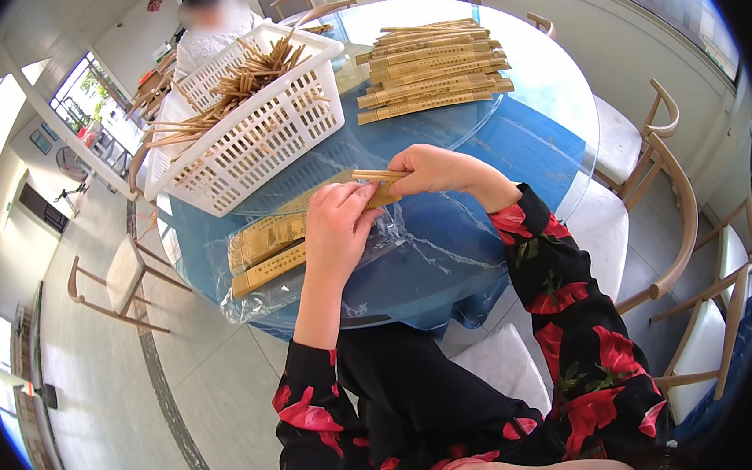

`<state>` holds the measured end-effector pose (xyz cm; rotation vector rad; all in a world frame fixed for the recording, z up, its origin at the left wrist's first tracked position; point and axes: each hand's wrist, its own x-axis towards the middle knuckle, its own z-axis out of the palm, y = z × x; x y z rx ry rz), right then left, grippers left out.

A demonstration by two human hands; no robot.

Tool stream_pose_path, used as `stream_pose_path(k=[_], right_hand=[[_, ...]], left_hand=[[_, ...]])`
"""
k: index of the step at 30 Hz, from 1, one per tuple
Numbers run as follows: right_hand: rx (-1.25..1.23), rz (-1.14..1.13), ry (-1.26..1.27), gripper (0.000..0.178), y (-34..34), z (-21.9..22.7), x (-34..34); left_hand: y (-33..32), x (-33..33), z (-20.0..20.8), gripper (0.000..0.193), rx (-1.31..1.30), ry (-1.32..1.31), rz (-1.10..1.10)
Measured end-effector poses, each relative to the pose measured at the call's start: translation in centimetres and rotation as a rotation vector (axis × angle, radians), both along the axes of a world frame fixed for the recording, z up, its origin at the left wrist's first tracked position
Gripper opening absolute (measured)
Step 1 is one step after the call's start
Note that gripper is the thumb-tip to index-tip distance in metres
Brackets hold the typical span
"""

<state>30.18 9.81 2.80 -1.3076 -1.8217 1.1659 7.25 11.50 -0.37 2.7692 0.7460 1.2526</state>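
Observation:
My right hand (440,170) is closed round a pair of light wooden chopsticks (374,175), whose ends point left. Beside it, my left hand (336,225) pinches a brown paper chopstick sleeve (384,196) just below the chopsticks. How far the sleeve's mouth is from the sticks is hidden by my fingers. Under and left of my left hand, more flat paper sleeves (264,244) lie on a clear plastic bag (249,305). Beyond my hands, a stack of filled-looking paper sleeves (433,67) lies across the table.
A white plastic basket (252,170) of loose chopsticks (245,91) stands at the left of the round table, which has a blue marbled cover (449,260) and a glass turntable. Across from me sits a person in white (211,43). Wooden chairs (128,277) stand around.

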Motion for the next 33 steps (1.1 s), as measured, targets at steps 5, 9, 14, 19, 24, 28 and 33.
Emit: stream_pose_path(k=[5, 9, 14, 19, 24, 28, 33], right_hand=[[-0.067, -0.020, 0.025, 0.019, -0.1, 0.0, 0.3], [-0.059, -0.007, 0.019, 0.019, 0.1, -0.2, 0.2], [-0.110, 0.026, 0.035, 0.017, -0.2, 0.3, -0.2], [-0.124, 0.029, 0.019, 0.017, 0.0, 0.0, 0.0], [-0.012, 0.046, 0.004, 0.021, 0.4, -0.9, -0.2], [0.080, 0.021, -0.106, 0.025, 0.2, -0.9, -0.5], [0.116, -0.052, -0.128, 0.026, 0.4, -1.4, -0.5]], left_hand=[[-0.1, 0.2, 0.2, 0.042, -0.001, -0.022, -0.025], [-0.9, 0.4, 0.5, 0.035, -0.036, -0.056, -0.016], [-0.5, 0.3, 0.0, 0.020, -0.141, -0.090, -0.033], [-0.6, 0.6, 0.0, 0.012, -0.157, -0.120, -0.025], [-0.6, 0.4, 0.0, 0.011, -0.115, -0.111, -0.033], [-0.7, 0.5, 0.1, 0.013, -0.126, -0.100, -0.049], [-0.9, 0.7, 0.5, 0.027, 0.023, 0.045, 0.042]])
